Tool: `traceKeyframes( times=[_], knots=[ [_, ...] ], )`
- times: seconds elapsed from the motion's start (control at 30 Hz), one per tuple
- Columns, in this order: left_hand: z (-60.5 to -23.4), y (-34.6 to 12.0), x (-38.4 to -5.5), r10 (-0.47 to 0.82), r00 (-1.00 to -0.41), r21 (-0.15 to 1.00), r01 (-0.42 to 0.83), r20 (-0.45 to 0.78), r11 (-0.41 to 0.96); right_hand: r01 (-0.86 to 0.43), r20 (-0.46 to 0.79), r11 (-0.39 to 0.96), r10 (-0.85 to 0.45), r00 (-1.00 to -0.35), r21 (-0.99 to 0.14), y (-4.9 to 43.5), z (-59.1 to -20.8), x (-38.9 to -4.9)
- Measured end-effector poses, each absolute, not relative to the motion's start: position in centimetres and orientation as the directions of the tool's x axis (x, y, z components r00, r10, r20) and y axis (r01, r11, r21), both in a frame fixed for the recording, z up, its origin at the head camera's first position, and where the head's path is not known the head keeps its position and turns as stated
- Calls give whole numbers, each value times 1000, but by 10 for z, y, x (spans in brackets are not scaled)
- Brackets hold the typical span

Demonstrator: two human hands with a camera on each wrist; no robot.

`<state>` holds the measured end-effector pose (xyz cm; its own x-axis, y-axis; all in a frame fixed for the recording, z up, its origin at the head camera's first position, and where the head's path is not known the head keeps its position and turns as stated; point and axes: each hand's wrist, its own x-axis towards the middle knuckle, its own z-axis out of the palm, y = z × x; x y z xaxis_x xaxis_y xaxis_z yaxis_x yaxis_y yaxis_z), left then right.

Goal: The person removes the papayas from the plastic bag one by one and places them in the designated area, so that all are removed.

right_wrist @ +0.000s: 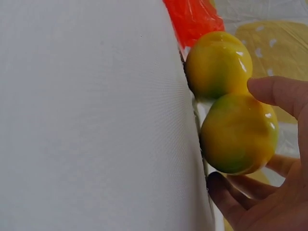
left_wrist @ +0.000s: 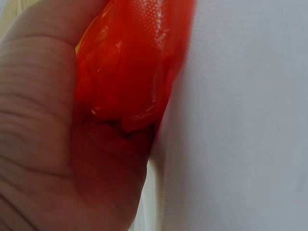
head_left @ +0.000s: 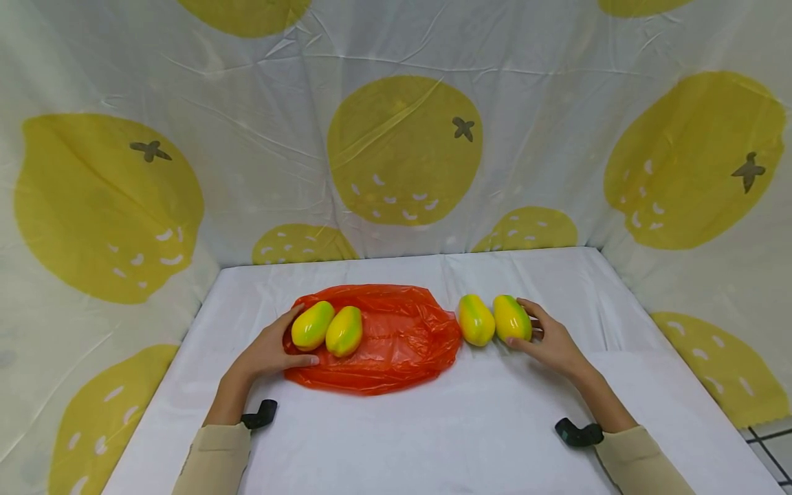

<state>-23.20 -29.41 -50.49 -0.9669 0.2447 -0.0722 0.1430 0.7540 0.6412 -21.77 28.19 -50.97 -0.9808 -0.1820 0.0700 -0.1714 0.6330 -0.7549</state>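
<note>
A red plastic bag point(head_left: 396, 344) lies spread on the white table, with two yellow-green mangoes side by side on its left part, the outer mango point(head_left: 312, 325) and the inner mango point(head_left: 344, 331). My left hand point(head_left: 270, 347) curves round the bag's left end by the outer mango; up close in the left wrist view, red plastic point(left_wrist: 127, 67) sits between thumb and fingers. To the right of the bag, another mango point(head_left: 476, 320) touches the rightmost mango point(head_left: 512, 318). My right hand point(head_left: 551, 340) holds that rightmost one, thumb on the near side and fingers round the far side.
A white cloth covers the table point(head_left: 396, 440). Behind it and at both sides hangs a pale curtain point(head_left: 260, 151) printed with big lemons. Black wrist mounts point(head_left: 578, 433) sit at both sleeve cuffs.
</note>
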Motion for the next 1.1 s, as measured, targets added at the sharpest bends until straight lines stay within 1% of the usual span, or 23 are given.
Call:
traceKeyframes(
  times=[0.4,0.67,0.83,1.1],
  knots=[
    [-506,-293,-232,238,-968,640,136,-76,756,-159,58,635,-177,-982,-756,284,-508,-219],
    [-504,-294,-232,238,-968,638,130,-85,759,-167,74,624,-172,-982,-764,285,-505,-217],
    [-503,-294,-233,234,-968,636,125,-91,762,-151,67,597,-160,-985,-788,286,-499,-216],
    [-504,-294,-231,237,-968,638,128,-88,760,-164,96,597,-144,-985,-786,288,-494,-216]
  ],
)
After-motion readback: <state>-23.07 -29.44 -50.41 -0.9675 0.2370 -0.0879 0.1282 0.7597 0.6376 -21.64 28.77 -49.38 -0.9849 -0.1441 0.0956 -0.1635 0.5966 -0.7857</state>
